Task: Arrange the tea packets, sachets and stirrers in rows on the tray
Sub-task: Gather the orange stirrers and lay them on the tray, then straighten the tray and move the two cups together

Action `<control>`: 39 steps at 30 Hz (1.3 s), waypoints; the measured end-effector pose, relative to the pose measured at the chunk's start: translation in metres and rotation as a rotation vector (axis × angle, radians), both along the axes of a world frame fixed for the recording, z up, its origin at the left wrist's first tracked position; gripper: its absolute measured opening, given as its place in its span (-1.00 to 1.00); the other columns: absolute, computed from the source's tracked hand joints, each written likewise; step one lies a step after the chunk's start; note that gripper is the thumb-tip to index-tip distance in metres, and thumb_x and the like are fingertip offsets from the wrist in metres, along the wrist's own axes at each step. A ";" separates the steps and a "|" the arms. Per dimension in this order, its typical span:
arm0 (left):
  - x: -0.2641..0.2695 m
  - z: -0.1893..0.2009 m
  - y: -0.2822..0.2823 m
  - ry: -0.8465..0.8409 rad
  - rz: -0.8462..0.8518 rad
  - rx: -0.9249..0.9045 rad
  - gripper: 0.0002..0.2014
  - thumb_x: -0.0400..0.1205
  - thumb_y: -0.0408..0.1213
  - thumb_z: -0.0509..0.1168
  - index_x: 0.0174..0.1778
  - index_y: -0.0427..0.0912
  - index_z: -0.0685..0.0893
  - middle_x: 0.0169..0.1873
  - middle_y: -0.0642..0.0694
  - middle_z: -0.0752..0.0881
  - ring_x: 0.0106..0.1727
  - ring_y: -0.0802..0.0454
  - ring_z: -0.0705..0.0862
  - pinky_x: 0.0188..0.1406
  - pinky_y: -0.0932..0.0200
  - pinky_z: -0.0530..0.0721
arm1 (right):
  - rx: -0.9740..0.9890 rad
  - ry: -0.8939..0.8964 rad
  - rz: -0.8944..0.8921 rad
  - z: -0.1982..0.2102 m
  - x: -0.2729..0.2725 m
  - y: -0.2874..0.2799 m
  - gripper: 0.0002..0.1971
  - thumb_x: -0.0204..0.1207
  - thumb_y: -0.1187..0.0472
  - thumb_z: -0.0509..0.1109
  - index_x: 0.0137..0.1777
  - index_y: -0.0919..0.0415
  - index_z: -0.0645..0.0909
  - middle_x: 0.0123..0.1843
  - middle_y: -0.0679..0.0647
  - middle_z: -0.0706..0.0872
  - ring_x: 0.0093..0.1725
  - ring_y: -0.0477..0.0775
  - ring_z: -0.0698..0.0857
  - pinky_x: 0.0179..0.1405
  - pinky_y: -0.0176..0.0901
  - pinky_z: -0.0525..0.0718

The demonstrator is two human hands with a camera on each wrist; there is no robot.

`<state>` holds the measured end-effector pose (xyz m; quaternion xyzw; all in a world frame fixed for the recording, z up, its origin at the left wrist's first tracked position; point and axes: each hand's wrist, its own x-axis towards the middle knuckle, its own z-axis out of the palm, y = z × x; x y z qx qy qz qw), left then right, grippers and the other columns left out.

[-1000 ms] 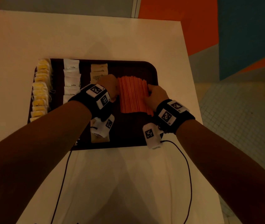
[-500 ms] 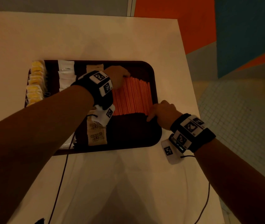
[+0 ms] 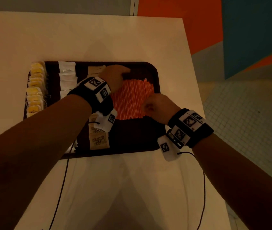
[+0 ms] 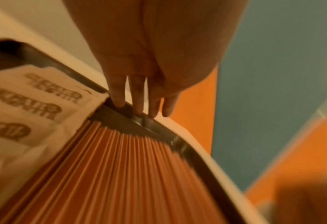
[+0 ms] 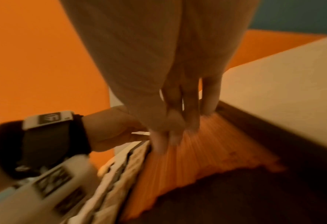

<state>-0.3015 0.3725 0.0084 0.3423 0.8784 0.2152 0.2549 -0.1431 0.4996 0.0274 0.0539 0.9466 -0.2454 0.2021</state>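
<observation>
On the tray (image 3: 155, 75), left hand (image 3: 115, 75) fingers straight beyond the stirrers (image 3: 130, 100), right hand (image 3: 158, 105) fingers straight on them

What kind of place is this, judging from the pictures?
Probably a café or canteen: a dark brown plastic tray holds rows of white coffee sachets and orange stirrers on a plain white table, beside a small-tiled floor.

Left hand (image 3: 115, 75) reaching forward, fingers (image 4: 137, 97) straight, held together, tips down; right hand (image 3: 158, 106) nearer, fingers (image 5: 191, 109) extended downward; both forearms outstretched, wrists banded
</observation>
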 end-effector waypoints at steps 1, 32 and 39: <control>-0.006 -0.001 -0.004 -0.015 0.062 0.023 -0.51 0.62 -0.58 0.00 0.48 -0.25 0.41 0.50 -0.27 0.40 0.51 -0.19 0.38 0.51 0.08 0.29 | -0.092 -0.044 0.036 0.002 -0.001 -0.005 -0.77 0.56 0.36 0.25 0.09 0.20 0.71 0.18 0.09 0.71 0.18 0.04 0.64 0.24 -0.25 0.51; 0.095 -0.011 -0.293 -0.018 0.874 -0.216 -0.65 0.64 -0.39 0.21 0.35 -0.37 0.55 0.29 -0.45 0.59 0.26 -0.43 0.57 0.35 -0.26 0.48 | -0.315 0.043 -0.933 -0.047 0.133 -0.035 -0.85 0.59 0.13 0.28 -0.02 0.22 0.52 -0.35 0.10 0.65 -0.49 0.05 0.63 -0.50 -0.33 0.52; 0.083 -0.008 -0.283 -0.047 0.860 -0.256 -0.70 0.59 -0.37 0.28 0.24 -0.31 0.67 0.19 -0.40 0.69 0.22 -0.38 0.62 0.28 -0.14 0.54 | -0.165 0.005 -0.949 -0.054 0.114 -0.037 -0.76 0.63 0.17 0.20 -0.16 0.33 0.54 -0.39 0.26 0.65 -0.45 0.14 0.58 -0.46 -0.19 0.48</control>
